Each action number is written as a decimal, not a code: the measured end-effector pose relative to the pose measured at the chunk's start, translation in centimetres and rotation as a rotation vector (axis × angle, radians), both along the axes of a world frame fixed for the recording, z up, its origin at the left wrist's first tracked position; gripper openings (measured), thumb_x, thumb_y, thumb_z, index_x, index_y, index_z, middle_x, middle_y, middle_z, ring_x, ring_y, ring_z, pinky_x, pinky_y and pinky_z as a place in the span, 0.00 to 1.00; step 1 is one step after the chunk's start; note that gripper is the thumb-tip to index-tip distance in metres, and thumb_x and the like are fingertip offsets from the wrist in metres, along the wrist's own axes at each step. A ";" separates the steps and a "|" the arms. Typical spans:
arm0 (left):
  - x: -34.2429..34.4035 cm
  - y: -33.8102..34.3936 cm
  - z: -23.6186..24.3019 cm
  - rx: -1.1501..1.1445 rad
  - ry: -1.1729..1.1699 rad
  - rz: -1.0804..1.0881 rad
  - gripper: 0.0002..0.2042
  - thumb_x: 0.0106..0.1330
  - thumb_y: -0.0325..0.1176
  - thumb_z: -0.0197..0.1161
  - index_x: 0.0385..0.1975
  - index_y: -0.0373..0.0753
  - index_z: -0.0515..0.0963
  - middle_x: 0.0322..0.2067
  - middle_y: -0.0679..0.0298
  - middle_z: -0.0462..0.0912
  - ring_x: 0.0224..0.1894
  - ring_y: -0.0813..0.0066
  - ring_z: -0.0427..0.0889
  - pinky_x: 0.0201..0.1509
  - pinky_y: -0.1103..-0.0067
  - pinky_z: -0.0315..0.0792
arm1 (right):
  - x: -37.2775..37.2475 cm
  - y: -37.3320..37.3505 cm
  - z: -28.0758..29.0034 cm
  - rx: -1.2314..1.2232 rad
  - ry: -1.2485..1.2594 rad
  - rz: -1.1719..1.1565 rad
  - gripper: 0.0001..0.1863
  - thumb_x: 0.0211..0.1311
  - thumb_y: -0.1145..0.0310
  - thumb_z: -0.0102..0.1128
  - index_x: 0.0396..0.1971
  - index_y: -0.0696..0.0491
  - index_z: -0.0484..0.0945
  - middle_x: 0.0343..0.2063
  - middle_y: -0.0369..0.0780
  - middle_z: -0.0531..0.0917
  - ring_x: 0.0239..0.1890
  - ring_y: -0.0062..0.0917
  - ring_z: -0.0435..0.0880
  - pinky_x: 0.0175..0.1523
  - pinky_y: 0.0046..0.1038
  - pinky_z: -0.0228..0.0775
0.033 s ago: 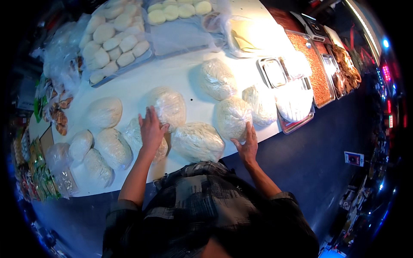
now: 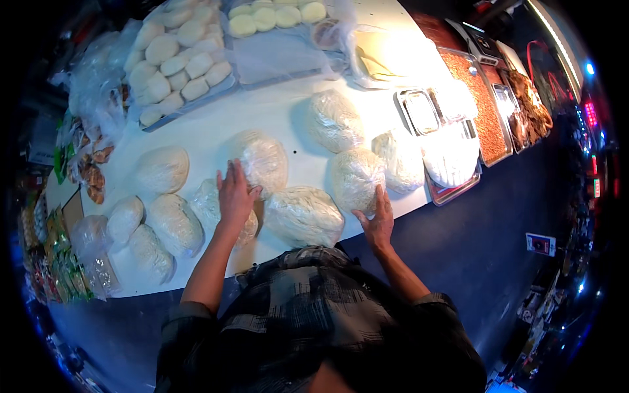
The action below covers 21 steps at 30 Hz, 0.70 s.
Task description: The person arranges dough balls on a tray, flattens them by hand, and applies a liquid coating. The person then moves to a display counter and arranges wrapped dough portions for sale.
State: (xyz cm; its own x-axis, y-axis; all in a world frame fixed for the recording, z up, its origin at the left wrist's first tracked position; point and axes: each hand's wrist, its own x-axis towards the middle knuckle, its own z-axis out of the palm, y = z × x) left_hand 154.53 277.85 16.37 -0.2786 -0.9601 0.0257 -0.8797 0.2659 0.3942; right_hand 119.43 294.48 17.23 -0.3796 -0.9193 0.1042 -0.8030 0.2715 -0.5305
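Round clear plastic bags packed with what look like pale noodles lie across a white table. My left hand point(image 2: 237, 196) has its fingers spread against the lower left side of one bag point(image 2: 262, 160), above another bag point(image 2: 208, 202) that it partly hides. My right hand point(image 2: 379, 221) is open too, its fingertips touching the lower right edge of a second round bag point(image 2: 354, 177). Between my hands, near the front edge, sits a larger bag point(image 2: 304, 216). Farther back is one more bag point(image 2: 335, 118), and to the right a bag point(image 2: 398, 160) in bright light.
Several similar bags point(image 2: 171, 223) lie at left. A tray of white dough rounds point(image 2: 177, 62) and a tray with paler rounds point(image 2: 282, 16) stand at the back. Metal trays point(image 2: 419, 111) and a long tray of reddish-brown bits point(image 2: 475, 98) line the right. Packaged goods point(image 2: 65, 275) are at far left.
The whole view has shifted very slightly. Both hands stay on the same bags, and nothing else has visibly moved.
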 end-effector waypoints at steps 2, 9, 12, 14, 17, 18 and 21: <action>-0.5 -0.6 -0.8 0.008 0.065 0.021 0.46 0.60 0.41 0.71 0.73 0.31 0.50 0.70 0.40 0.59 0.73 0.47 0.58 0.77 0.53 0.45 | 0.9 -1.6 0.1 0.009 0.010 0.010 0.53 0.45 0.64 0.81 0.72 0.50 0.59 0.65 0.55 0.70 0.65 0.51 0.71 0.66 0.41 0.66; -6.0 -3.5 -1.6 -0.052 0.183 0.062 0.44 0.61 0.43 0.68 0.72 0.30 0.52 0.69 0.36 0.58 0.70 0.41 0.61 0.75 0.58 0.54 | 3.4 -6.3 -0.3 -0.123 -0.041 0.102 0.50 0.46 0.66 0.79 0.71 0.52 0.62 0.62 0.52 0.75 0.60 0.47 0.77 0.62 0.37 0.70; -6.3 -3.3 -0.9 -0.035 0.217 0.076 0.41 0.63 0.44 0.65 0.71 0.31 0.54 0.69 0.38 0.58 0.70 0.44 0.62 0.76 0.56 0.51 | 3.8 -7.8 -0.4 -0.054 0.018 0.132 0.49 0.49 0.65 0.78 0.72 0.52 0.60 0.62 0.53 0.74 0.61 0.48 0.76 0.63 0.37 0.69; -4.6 -2.1 -0.5 0.011 0.206 0.040 0.39 0.63 0.45 0.65 0.69 0.31 0.57 0.68 0.40 0.60 0.70 0.45 0.62 0.76 0.55 0.49 | 4.1 -8.4 -0.3 -0.007 0.011 0.154 0.49 0.51 0.64 0.76 0.72 0.52 0.59 0.63 0.53 0.74 0.61 0.48 0.75 0.63 0.37 0.68; -1.9 1.7 1.2 0.001 0.109 0.035 0.33 0.65 0.47 0.63 0.65 0.33 0.64 0.68 0.47 0.63 0.71 0.49 0.60 0.76 0.52 0.44 | 4.5 -8.2 0.2 0.017 0.053 0.175 0.47 0.55 0.64 0.73 0.73 0.52 0.57 0.64 0.52 0.73 0.63 0.46 0.75 0.64 0.37 0.67; -0.7 3.5 1.6 -0.052 0.041 0.039 0.33 0.65 0.47 0.63 0.65 0.35 0.65 0.68 0.48 0.63 0.72 0.51 0.59 0.76 0.51 0.43 | 4.3 -8.0 -0.1 -0.003 0.060 0.199 0.47 0.56 0.64 0.72 0.74 0.51 0.56 0.66 0.52 0.71 0.65 0.47 0.72 0.65 0.38 0.66; 2.5 8.4 2.6 -0.114 -0.041 0.076 0.31 0.65 0.48 0.63 0.65 0.39 0.68 0.69 0.52 0.62 0.73 0.54 0.56 0.75 0.47 0.42 | 4.9 -7.9 0.2 0.011 0.060 0.180 0.48 0.54 0.66 0.73 0.73 0.53 0.56 0.66 0.54 0.70 0.65 0.49 0.71 0.66 0.40 0.65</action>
